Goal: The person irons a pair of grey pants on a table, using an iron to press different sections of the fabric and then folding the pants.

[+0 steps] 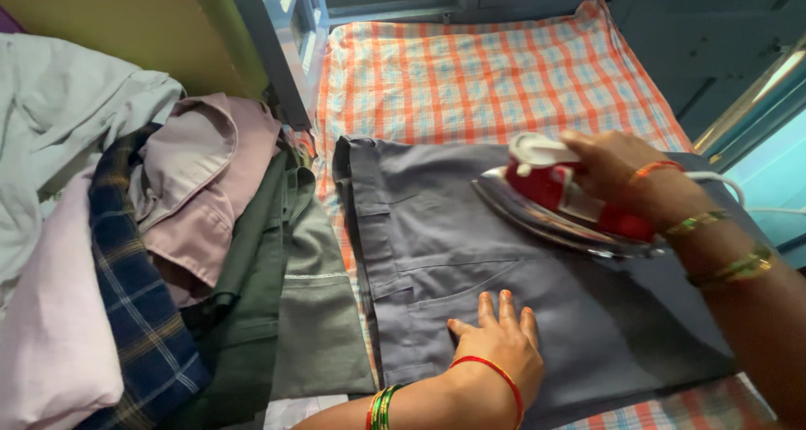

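A red-and-white electric iron with a shiny metal soleplate (558,199) sits on plain grey cotton trousers (504,296), which lie over an orange, white and pale-blue checked cloth (478,77). Beside them are a dark green garment (294,312), a dusty pink shirt (197,195) and a navy plaid cloth with yellow lines (134,312).

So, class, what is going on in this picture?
A person is ironing. The right hand grips a red and white iron resting on grey trousers, which lie spread on an orange checked cloth. The left hand lies flat on the trousers near the pocket. A pile of clothes sits to the left.
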